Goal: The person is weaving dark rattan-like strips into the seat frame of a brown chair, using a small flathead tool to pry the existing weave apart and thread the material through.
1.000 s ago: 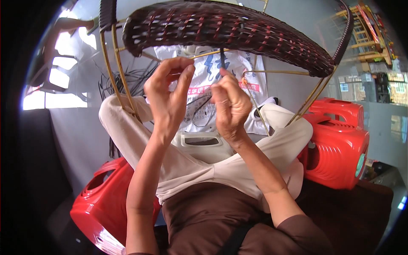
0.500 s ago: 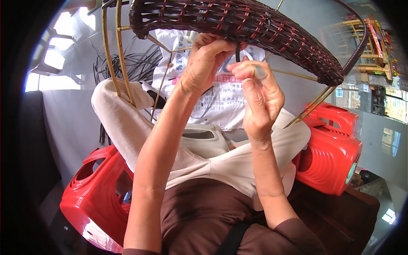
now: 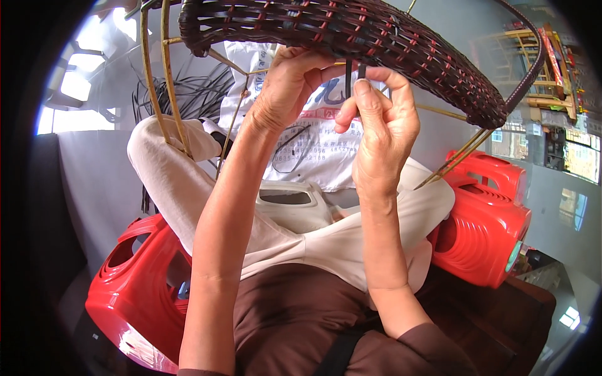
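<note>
Fingers of the right hand (image 3: 379, 135) pinch a dark weaving strand (image 3: 348, 78) just under the woven band (image 3: 351, 34) overhead. Her left hand (image 3: 291, 81) grips the band's lower edge beside it. Steady tension and a straight pull between the cane ribs (image 3: 169, 94) should seat it snugly.

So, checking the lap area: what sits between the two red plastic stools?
In the head view, the person's beige-trousered legs and a grey plastic container lie between the red plastic stools.
</note>
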`<state>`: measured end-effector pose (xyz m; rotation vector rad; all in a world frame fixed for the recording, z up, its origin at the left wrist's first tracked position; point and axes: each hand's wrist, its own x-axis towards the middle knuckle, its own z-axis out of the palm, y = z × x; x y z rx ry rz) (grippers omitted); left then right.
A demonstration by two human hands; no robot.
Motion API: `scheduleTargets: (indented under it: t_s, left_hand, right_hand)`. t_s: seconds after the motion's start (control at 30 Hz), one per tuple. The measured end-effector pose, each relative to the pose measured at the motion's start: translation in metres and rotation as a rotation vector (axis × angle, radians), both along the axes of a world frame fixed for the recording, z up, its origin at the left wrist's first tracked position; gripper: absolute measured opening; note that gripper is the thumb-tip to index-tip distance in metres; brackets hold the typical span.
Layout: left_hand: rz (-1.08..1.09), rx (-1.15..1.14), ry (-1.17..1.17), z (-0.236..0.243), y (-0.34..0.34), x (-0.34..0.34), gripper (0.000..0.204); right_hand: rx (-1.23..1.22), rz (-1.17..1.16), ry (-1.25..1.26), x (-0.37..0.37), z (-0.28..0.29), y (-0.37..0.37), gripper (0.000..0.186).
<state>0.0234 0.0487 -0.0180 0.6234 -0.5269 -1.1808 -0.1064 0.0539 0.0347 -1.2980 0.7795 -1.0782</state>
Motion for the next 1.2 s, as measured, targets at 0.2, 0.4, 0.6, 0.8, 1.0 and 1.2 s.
scheduleTargets:
  t_s: [0.2, 0.4, 0.6, 0.8, 1.0, 1.2]
  left_hand:
    - [-0.232, -0.297, 0.316, -0.022, -0.018, 0.014, 0.034]
    - [-0.466, -0.382, 0.517, -0.050, -0.039, 0.030, 0.033]
    - [-0.605, -0.489, 0.477, -0.056, -0.054, 0.025, 0.026]
    - [-0.574, -0.362, 0.487, -0.065, -0.065, 0.025, 0.033]
    - [-0.474, -0.272, 0.308, -0.072, -0.070, 0.030, 0.036]
    - [-0.672, -0.403, 0.287, -0.069, -0.079, 0.030, 0.038]
  right_hand:
    - [0.101, -0.087, -0.114, 0.015, -0.003, 0.005, 0.018]
    - [0.184, -0.216, -0.157, 0.025, 0.008, 0.009, 0.016]
    - [0.274, -0.237, -0.207, 0.042, 0.012, 0.014, 0.011]
    - [0.288, -0.252, -0.201, 0.040, 0.012, 0.012, 0.010]
    - [0.327, -0.255, -0.210, 0.040, 0.009, 0.008, 0.010]
    - [0.323, -0.259, -0.233, 0.042, 0.008, 0.007, 0.009]
